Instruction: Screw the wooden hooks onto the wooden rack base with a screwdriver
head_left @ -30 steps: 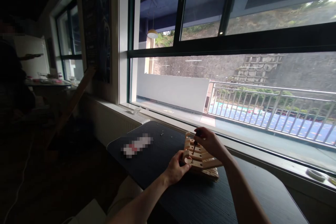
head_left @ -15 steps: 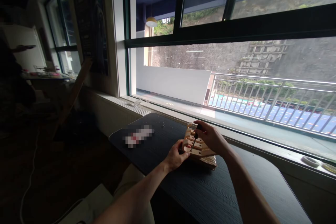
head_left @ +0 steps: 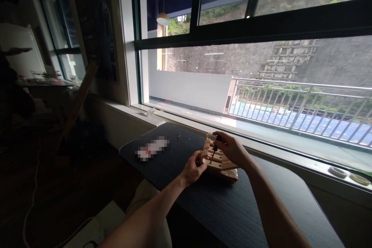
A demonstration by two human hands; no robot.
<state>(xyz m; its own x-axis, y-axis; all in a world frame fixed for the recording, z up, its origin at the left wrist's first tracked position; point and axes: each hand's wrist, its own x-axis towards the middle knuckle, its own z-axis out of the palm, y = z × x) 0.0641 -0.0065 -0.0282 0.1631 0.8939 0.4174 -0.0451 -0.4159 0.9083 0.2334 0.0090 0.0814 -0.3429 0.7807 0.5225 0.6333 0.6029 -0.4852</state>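
Our screwdriver (head_left: 215,148) just dropped to the wooden rack (head_left: 218,166); tip looks engaged. Right grip (head_left: 233,149) clasps its handle, left grip (head_left: 192,169) pinches the rack, atop a brown block (head_left: 231,176) on the counter (head_left: 215,209).

Legible text: none. Poster (head_left: 94,23): faint rows of lettering, too dim to read. Item (head_left: 152,148) on table (head_left: 174,166): pixelated, illegible. Pale marks (head_left: 186,112), seen through window (head_left: 247,27): too small to decipher.
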